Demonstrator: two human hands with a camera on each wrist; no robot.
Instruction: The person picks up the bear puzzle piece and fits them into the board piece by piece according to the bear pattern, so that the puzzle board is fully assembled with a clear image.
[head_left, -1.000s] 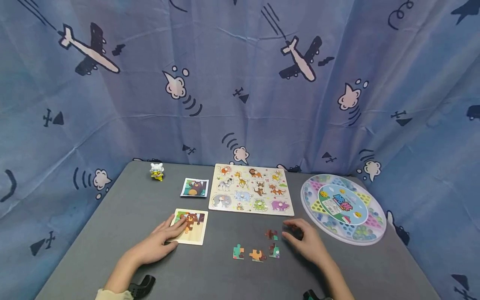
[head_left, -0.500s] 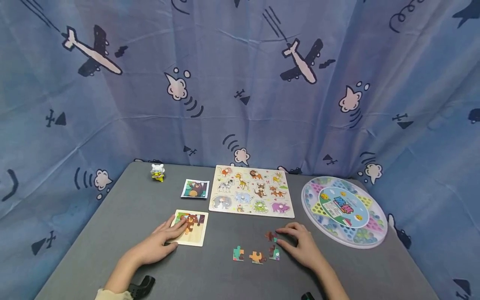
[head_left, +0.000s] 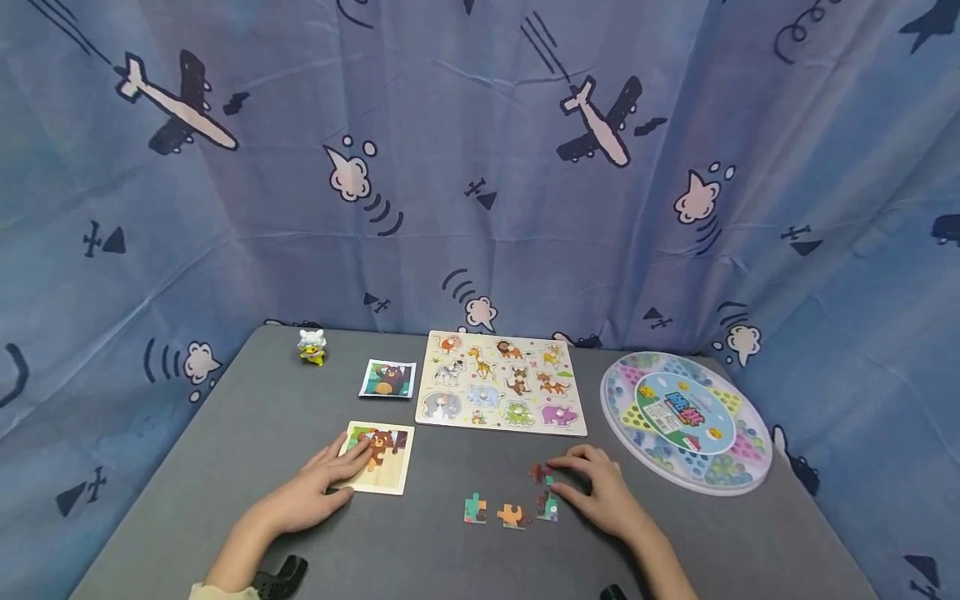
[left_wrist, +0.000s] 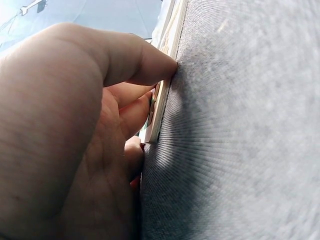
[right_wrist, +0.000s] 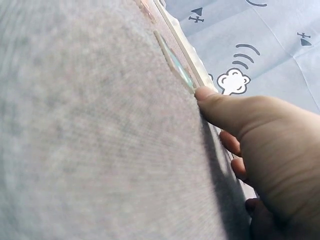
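My left hand [head_left: 315, 490] rests on the left side of a wooden puzzle board [head_left: 392, 479], its fingers laid over the brown bear picture. In the left wrist view its thumb touches the edge of the board [left_wrist: 161, 112]. Thumb and index finger of my right hand [head_left: 600, 492] are at the top and bottom of a dark red and green puzzle piece [head_left: 538, 472], holding it at its right side on the table. Just below lies a green and brown piece [head_left: 548, 507], close to the thumb. An orange piece [head_left: 512, 516] and a green one [head_left: 474, 508] lie further left.
A bear picture card [head_left: 387, 379] lies behind the puzzle board. Beyond are an animal peg board [head_left: 498, 425] and, at right, a round Chinese-checkers-like board [head_left: 720, 487]. A small yellow and white figurine [head_left: 312, 347] stands back left. A patterned curtain [head_left: 420, 167] hangs behind.
My right hand has moved left from beside the pieces to the dark red and green puzzle piece. The left hand stays on the board, and the pieces lie as before.
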